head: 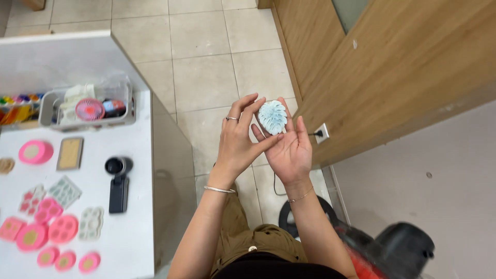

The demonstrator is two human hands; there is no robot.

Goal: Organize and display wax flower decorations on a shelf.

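A small white and pale blue leaf-shaped cast piece (273, 117) rests on the fingers of my right hand (289, 147), held palm up above the tiled floor. My left hand (240, 139), wearing a ring and a thin bracelet, lies against the right palm; its fingertips touch the left edge of the leaf piece. Both hands are away from the white table (129, 227), to its right.
The table holds several pink round moulds (36, 152), pale silicone moulds (64, 191), a black handheld device (119, 183), and a clear bin (87, 108) with a small pink fan. A wooden wall with a socket (321, 133) stands right. A black stool (403, 248) is lower right.
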